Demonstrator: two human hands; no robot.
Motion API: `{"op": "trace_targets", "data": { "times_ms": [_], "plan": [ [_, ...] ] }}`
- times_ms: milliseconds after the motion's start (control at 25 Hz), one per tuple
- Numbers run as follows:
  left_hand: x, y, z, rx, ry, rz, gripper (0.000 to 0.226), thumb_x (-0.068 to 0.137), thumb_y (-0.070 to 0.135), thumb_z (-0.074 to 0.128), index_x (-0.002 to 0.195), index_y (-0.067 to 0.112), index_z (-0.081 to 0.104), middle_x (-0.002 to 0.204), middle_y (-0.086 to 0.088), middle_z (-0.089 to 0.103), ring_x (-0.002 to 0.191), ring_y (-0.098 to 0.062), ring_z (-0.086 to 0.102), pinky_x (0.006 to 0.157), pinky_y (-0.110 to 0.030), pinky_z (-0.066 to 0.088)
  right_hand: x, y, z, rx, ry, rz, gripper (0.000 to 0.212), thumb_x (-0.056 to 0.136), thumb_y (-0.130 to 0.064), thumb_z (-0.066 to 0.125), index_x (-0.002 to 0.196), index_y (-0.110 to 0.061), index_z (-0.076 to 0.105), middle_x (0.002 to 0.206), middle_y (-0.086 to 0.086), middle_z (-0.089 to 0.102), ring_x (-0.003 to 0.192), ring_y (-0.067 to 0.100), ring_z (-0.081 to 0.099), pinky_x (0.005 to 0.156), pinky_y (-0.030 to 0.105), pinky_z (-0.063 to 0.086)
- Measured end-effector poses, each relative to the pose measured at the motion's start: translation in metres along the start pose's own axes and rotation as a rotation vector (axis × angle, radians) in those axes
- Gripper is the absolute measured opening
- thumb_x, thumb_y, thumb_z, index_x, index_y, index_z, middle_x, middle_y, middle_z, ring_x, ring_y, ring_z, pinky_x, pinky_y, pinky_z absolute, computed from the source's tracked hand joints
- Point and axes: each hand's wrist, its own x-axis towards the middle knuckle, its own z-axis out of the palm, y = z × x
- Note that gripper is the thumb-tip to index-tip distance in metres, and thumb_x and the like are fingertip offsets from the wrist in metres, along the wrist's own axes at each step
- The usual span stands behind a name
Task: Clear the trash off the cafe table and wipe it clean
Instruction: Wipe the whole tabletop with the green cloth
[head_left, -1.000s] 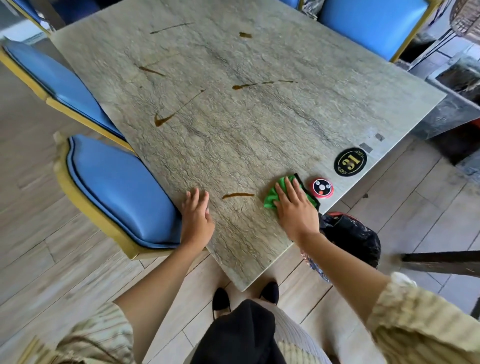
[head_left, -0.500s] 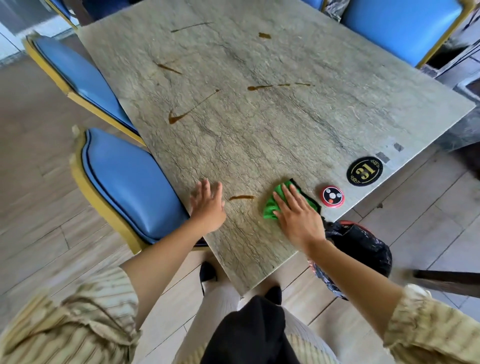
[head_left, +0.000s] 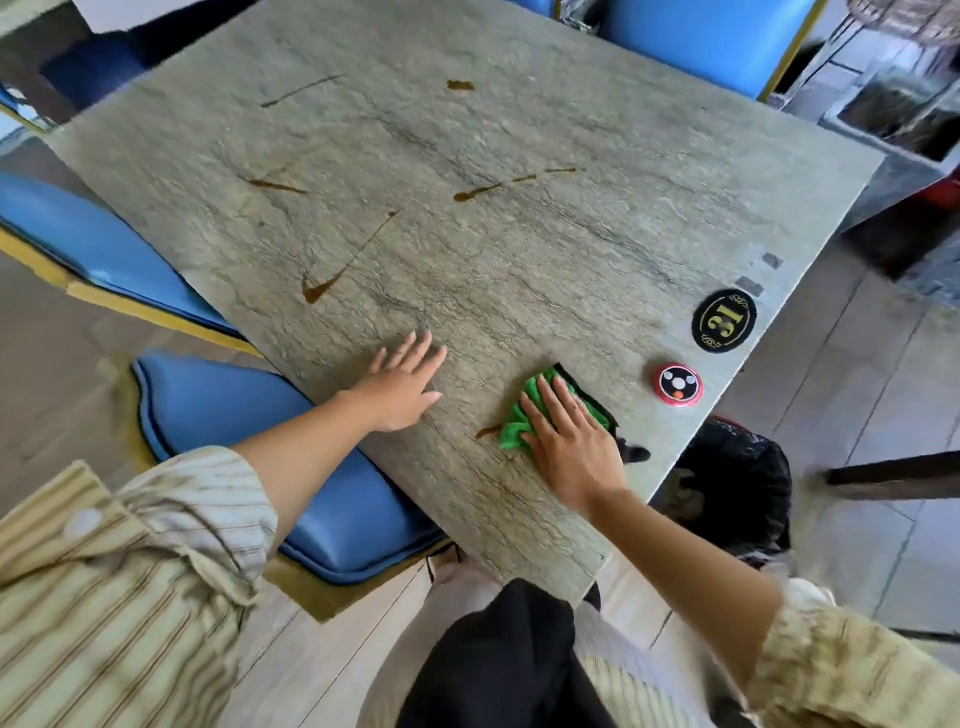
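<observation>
Green cloth is pressed flat against the worktop under the straight fingers of the right hand, near the worktop's near right edge; a black border of the cloth shows beyond the fingertips. A small brown streak lies just beside the cloth's left edge. The left hand is laid palm down on the worktop, fingers spread and straight, nothing held, well apart from the cloth. "31" is read in gold on a black oval table-number plaque close to the right edge. A round red-rimmed call button with white dots on a black face is set between the plaque and the cloth. More brown streaks are scattered over the middle and far part of the grey-green, stone-patterned surface. Blue padded chairs with yellow frames are tucked along the left side and the far side. A bin lined with a black bag stands on the pale plank floor just beside the right edge.
</observation>
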Motion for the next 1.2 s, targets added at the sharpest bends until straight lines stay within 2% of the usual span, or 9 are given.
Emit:
{"op": "trace_targets", "data": {
  "times_ms": [160, 320, 440, 600, 680, 840, 1000, 1120, 1200],
  "plan": [
    [0.008, -0.040, 0.008, 0.128, 0.079, 0.163, 0.066, 0.099, 0.051, 0.019, 0.149, 0.028, -0.018, 0.155, 0.003, -0.030, 0.142, -0.017, -0.027, 0.118, -0.049, -0.009, -0.001, 0.024, -0.004, 0.059, 0.096, 0.361, 0.057, 0.099, -0.044, 0.024, 0.142, -0.014, 0.044, 0.151, 0.012, 0.036, 0.143, 0.031, 0.026, 0.112, 0.044, 0.035],
    [0.020, -0.067, 0.005, 0.175, 0.137, 0.253, 0.068, 0.098, 0.054, 0.018, 0.149, 0.026, -0.017, 0.155, 0.004, -0.029, 0.142, -0.014, -0.027, 0.119, -0.050, -0.007, 0.051, 0.006, -0.011, 0.125, 0.141, 0.660, 0.055, 0.101, -0.042, 0.022, 0.149, -0.017, 0.029, 0.158, 0.007, 0.019, 0.148, 0.025, 0.007, 0.119, 0.039, 0.019],
    [0.031, -0.074, -0.002, 0.237, 0.159, 0.339, 0.070, 0.097, 0.056, 0.017, 0.149, 0.025, -0.019, 0.155, 0.002, -0.030, 0.142, -0.015, -0.028, 0.118, -0.049, -0.009, 0.080, -0.034, -0.006, 0.175, 0.176, 0.582, 0.053, 0.102, -0.042, 0.025, 0.150, -0.021, 0.028, 0.159, 0.004, 0.018, 0.148, 0.022, 0.007, 0.119, 0.037, 0.019],
    [0.042, -0.088, -0.018, 0.293, 0.148, 0.441, 0.072, 0.095, 0.061, 0.016, 0.149, 0.029, -0.018, 0.154, 0.005, -0.031, 0.141, -0.013, -0.030, 0.119, -0.046, -0.010, 0.048, -0.049, 0.001, 0.150, 0.179, 0.359, 0.052, 0.099, -0.046, 0.024, 0.142, -0.023, 0.045, 0.151, -0.001, 0.037, 0.143, 0.019, 0.026, 0.105, 0.039, 0.044],
    [0.044, -0.097, -0.015, 0.286, 0.159, 0.461, 0.073, 0.093, 0.063, 0.015, 0.149, 0.029, -0.018, 0.154, 0.005, -0.030, 0.141, -0.014, -0.030, 0.119, -0.046, -0.010, 0.018, -0.032, -0.003, 0.173, 0.226, 0.401, 0.052, 0.098, -0.046, 0.025, 0.139, -0.024, 0.050, 0.148, -0.005, 0.042, 0.140, 0.013, 0.031, 0.096, 0.036, 0.049],
    [0.046, -0.110, -0.004, 0.248, 0.192, 0.478, 0.074, 0.091, 0.067, 0.012, 0.148, 0.031, -0.018, 0.155, 0.005, -0.030, 0.141, -0.015, -0.032, 0.118, -0.051, -0.010, -0.017, -0.048, 0.001, 0.182, 0.291, 0.632, 0.052, 0.098, -0.045, 0.026, 0.139, -0.025, 0.049, 0.149, -0.002, 0.041, 0.142, 0.014, 0.029, 0.097, 0.035, 0.048],
    [0.048, -0.112, -0.004, 0.250, 0.202, 0.479, 0.074, 0.090, 0.068, 0.010, 0.147, 0.033, -0.022, 0.153, 0.006, -0.033, 0.139, -0.015, -0.035, 0.116, -0.053, -0.014, 0.017, -0.119, 0.024, 0.060, 0.196, 0.489, 0.055, 0.100, -0.044, 0.023, 0.145, -0.016, 0.040, 0.153, 0.010, 0.033, 0.144, 0.028, 0.021, 0.113, 0.043, 0.033],
    [0.050, -0.114, 0.000, 0.257, 0.237, 0.481, 0.073, 0.091, 0.067, 0.010, 0.147, 0.032, -0.023, 0.154, 0.005, -0.032, 0.139, -0.015, -0.035, 0.115, -0.054, -0.016, 0.061, -0.107, 0.018, 0.053, 0.173, 0.424, 0.056, 0.102, -0.045, 0.021, 0.146, -0.015, 0.036, 0.154, 0.011, 0.029, 0.145, 0.028, 0.018, 0.115, 0.044, 0.030],
    [0.051, -0.115, 0.002, 0.242, 0.249, 0.489, 0.073, 0.092, 0.067, 0.010, 0.147, 0.033, -0.022, 0.154, 0.006, -0.031, 0.139, -0.015, -0.035, 0.115, -0.053, -0.017, 0.077, -0.081, 0.010, 0.073, 0.149, 0.508, 0.053, 0.102, -0.046, 0.025, 0.147, -0.019, 0.034, 0.156, 0.007, 0.026, 0.146, 0.024, 0.015, 0.115, 0.042, 0.030]
  ]
}}
